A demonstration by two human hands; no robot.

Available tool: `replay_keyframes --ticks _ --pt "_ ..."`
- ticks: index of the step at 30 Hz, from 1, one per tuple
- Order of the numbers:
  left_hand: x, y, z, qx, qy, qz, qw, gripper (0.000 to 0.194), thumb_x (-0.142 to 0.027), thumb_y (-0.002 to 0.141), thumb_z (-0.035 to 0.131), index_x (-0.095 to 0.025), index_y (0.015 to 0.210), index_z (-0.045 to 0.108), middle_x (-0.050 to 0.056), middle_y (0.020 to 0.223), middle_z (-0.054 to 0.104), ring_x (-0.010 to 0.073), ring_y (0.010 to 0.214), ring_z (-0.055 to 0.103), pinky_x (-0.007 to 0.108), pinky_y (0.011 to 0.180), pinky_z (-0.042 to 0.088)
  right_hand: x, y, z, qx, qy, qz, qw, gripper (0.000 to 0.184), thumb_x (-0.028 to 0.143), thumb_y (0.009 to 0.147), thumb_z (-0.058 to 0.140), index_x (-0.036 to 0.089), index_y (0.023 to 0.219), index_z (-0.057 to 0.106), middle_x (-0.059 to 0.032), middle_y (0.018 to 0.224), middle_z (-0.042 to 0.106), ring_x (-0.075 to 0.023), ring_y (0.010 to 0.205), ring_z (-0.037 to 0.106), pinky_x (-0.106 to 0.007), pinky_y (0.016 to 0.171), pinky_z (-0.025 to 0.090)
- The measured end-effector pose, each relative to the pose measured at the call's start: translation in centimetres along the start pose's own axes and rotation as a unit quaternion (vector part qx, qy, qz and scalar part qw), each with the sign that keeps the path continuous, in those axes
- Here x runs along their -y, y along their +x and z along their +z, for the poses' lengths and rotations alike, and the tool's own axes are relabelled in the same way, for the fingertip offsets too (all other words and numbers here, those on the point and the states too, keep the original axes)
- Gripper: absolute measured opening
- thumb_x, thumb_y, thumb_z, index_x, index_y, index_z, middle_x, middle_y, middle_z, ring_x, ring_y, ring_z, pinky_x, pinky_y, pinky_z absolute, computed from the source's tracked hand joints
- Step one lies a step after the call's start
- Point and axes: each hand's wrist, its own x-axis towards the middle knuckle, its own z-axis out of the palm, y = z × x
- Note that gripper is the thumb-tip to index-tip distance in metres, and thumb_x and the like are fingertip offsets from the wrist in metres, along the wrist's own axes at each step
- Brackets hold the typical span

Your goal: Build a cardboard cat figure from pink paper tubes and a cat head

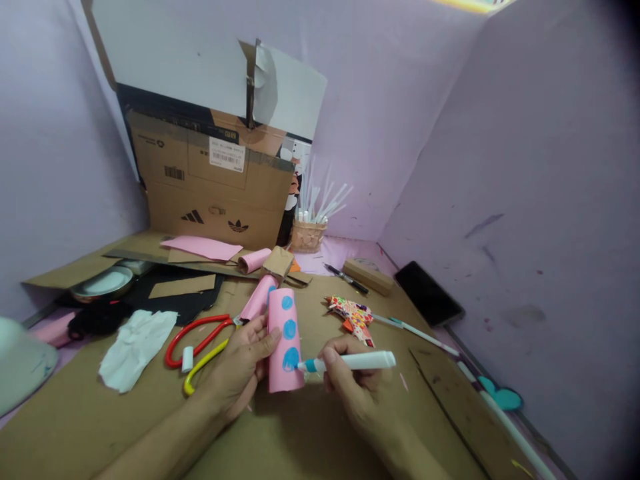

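My left hand (245, 360) is closed around the side of a pink paper tube (285, 313), holding it upright. Three blue dots run down the tube's front, and the lowest has a small pale patch. Between the fingers of my right hand (350, 380) is a white marker (370, 361) with a blue collar, its tip touching the lowest dot. Just behind the tube lies another pink tube (257, 300) with blue on it, partly hidden. To the left, a white marker cap (187, 359) rests by scissors (200, 343) with one red and one yellow handle loop.
A cardboard box (215, 193) stands at the back beside a basket (308, 236) of white sticks. Crumpled tissue (137, 350) lies left. On the right are a patterned paper bird (353, 317), a black pen (347, 279), a wooden block (369, 277) and a phone (429, 293).
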Motion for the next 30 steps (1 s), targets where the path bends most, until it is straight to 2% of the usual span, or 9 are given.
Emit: replay_keyframes --ticks 4,13,22,27,30 --pt "-0.01 -0.01 0.02 0.004 0.004 0.005 1.0 0.057 -0.021 0.065 0.077 -0.009 0.114 0.052 0.01 0.086 0.072 0.0189 0.065 0.066 0.028 0.058 0.055 0.03 -0.06 0.09 -0.014 0.002 0.003 1.0 0.029 0.035 0.084 0.048 0.018 0.063 0.058 0.0035 0.046 0.053 -0.0092 0.041 0.043 -0.02 0.041 0.03" --pt "0.4 0.09 -0.04 0.001 0.006 0.006 1.0 0.059 -0.024 0.062 0.079 -0.011 0.113 0.052 0.013 0.098 0.07 0.0199 0.07 0.067 0.028 0.058 0.054 -0.68 -0.09 0.32 0.018 0.045 0.008 0.999 0.029 0.036 0.085 0.047 0.017 0.066 0.058 0.0025 0.049 0.054 -0.0102 0.044 0.047 -0.019 0.043 0.034" --pt "0.05 -0.29 0.53 -0.005 0.007 0.004 1.0 0.064 -0.012 0.057 0.079 -0.012 0.116 0.052 0.014 0.11 0.066 0.0253 0.095 0.064 0.025 0.062 0.053 0.08 -0.19 0.42 0.018 0.025 0.015 0.999 0.031 0.038 0.085 0.046 0.017 0.064 0.057 0.0031 0.049 0.053 -0.0088 0.043 0.043 -0.019 0.041 0.03" --pt "-0.04 -0.32 0.55 0.0 0.004 0.007 1.0 0.067 -0.012 0.059 0.078 -0.015 0.12 0.051 0.012 0.109 0.067 0.0253 0.096 0.064 0.026 0.066 0.053 0.06 -0.14 0.34 0.007 0.003 -0.006 1.0 0.03 0.036 0.086 0.047 0.018 0.066 0.059 0.0027 0.049 0.055 -0.0095 0.044 0.047 -0.019 0.043 0.034" --pt "-0.06 -0.32 0.57 0.0 0.01 0.011 1.0 0.064 -0.014 0.061 0.078 -0.015 0.12 0.052 0.012 0.105 0.068 0.025 0.095 0.064 0.027 0.066 0.053 0.06 -0.13 0.34 0.017 0.0 -0.013 1.0 0.03 0.035 0.086 0.046 0.018 0.065 0.058 0.003 0.048 0.054 -0.009 0.042 0.044 -0.02 0.041 0.032"
